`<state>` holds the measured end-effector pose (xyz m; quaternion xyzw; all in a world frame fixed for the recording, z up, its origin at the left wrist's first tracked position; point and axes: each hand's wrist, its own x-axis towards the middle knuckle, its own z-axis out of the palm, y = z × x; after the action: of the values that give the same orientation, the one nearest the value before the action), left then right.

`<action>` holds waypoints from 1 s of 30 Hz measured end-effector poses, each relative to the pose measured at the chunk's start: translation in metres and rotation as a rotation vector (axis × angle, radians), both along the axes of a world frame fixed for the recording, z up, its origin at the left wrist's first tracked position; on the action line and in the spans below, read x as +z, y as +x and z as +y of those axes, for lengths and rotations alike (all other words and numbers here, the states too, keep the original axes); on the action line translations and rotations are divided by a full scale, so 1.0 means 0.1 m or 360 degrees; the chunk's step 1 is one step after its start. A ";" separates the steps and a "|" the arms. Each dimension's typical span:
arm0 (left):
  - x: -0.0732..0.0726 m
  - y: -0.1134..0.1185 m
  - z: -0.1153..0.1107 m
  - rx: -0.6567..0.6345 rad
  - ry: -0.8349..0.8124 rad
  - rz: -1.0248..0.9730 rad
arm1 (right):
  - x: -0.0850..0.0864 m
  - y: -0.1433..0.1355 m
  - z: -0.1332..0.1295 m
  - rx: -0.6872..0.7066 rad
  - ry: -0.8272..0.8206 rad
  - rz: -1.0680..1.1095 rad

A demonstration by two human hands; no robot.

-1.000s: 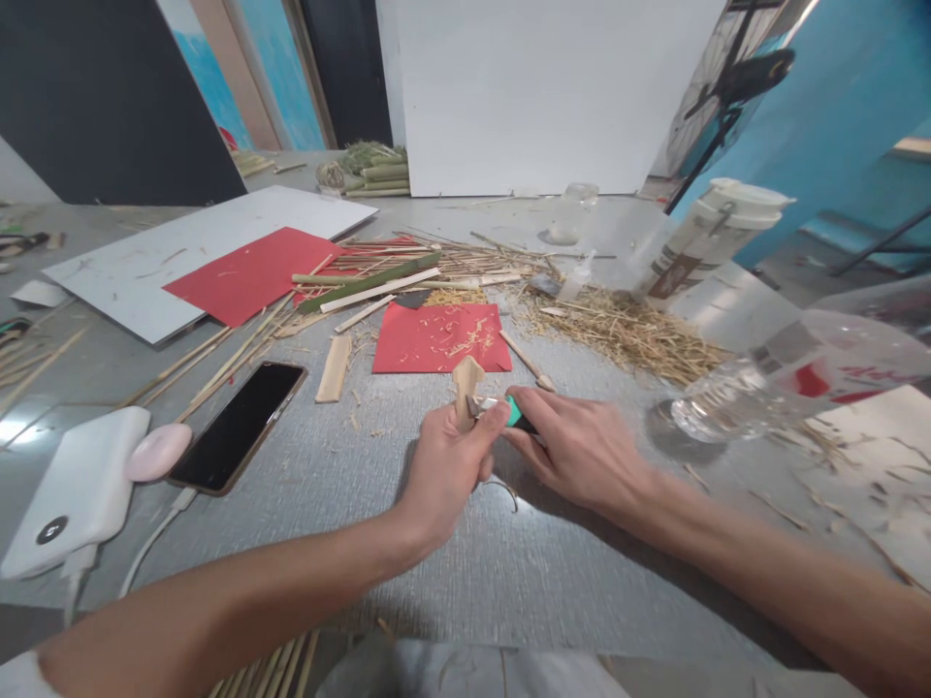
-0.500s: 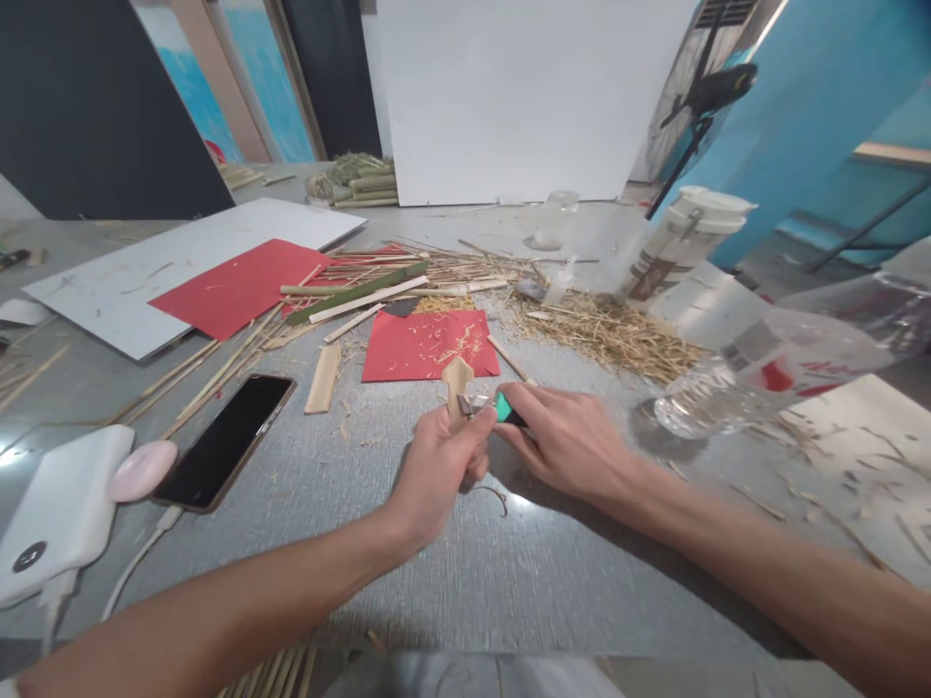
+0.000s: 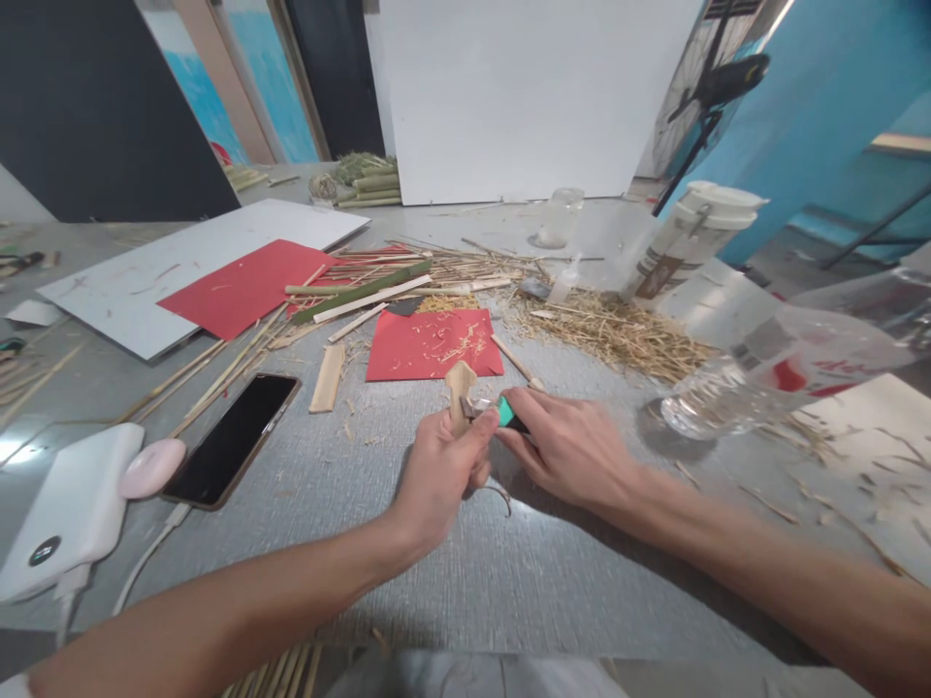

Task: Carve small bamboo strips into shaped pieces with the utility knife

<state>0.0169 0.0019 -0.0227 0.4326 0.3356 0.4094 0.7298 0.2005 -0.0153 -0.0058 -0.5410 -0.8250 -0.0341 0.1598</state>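
In my left hand [image 3: 440, 470] I grip a small shaped piece of pale wood [image 3: 460, 383], its wider, pointed end sticking up past my fingers. My right hand [image 3: 563, 441] is closed round a green and black utility knife [image 3: 505, 411]. The knife's blade lies against the side of the wood, close to my left thumb. Just beyond my hands is a red sheet of paper [image 3: 429, 344] strewn with curled shavings. A flat wood strip [image 3: 328, 378] rests to its left.
On the left lie a phone [image 3: 233, 441], a white power bank [image 3: 77, 514] with a cable, and a pink round object [image 3: 152, 468]. Straw [image 3: 618, 334], a clear plastic bottle [image 3: 763, 373] and a lidded jar [image 3: 694, 242] are at the right. Bamboo sticks [image 3: 370, 291] lie farther back.
The view has shifted slightly, so the scene sits a little farther right. Both hands keep their holds, with the blade still against the wood.
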 end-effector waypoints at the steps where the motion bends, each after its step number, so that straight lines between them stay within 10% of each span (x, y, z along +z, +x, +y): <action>1: 0.00 0.00 0.00 0.0004 -0.0002 0.0002 | 0.00 -0.01 0.00 -0.0015 0.0001 0.0008; 30: 0.09 0.04 -0.01 0.0138 -0.0133 -0.0046 | 0.03 -0.12 -0.02 -0.0117 0.0275 -0.0034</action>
<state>0.0213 0.0013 -0.0142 0.3808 0.3602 0.4326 0.7335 0.1888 -0.0171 -0.0032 -0.5546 -0.8003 -0.1167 0.1958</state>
